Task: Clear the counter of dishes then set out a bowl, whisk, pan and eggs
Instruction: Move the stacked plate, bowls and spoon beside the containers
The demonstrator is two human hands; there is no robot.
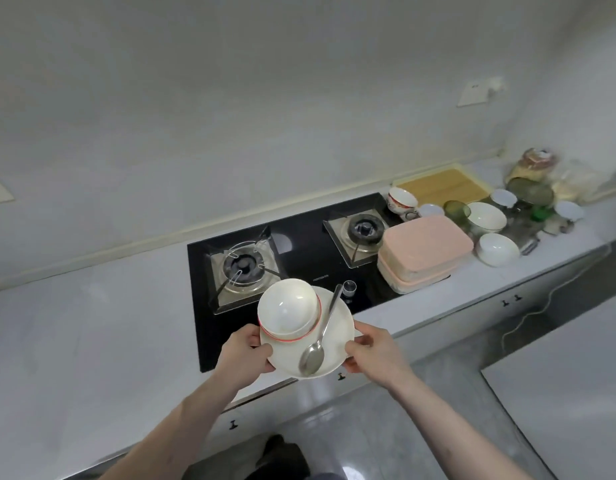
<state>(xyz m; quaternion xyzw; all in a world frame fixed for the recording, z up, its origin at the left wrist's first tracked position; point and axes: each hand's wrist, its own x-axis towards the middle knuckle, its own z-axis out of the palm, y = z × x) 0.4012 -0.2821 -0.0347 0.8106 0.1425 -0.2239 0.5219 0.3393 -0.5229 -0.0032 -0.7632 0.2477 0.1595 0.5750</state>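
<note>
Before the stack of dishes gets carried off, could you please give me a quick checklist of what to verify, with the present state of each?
1. Both hands on the plate: ok, the left hand grips its left edge and the right hand its right edge.
2. Plate level: not ok, it looks tilted toward the person.
3. Upturned bowl seated: cannot tell, it lies rim down near the plate's far left edge.
4. Spoon secure: not ok, it lies loose, its handle reaching past the rim.
5. Cooktop burners off: ok, no flame shows.
6. Set-down spot to the right: not ok, the pink container and other bowls crowd it.
</note>
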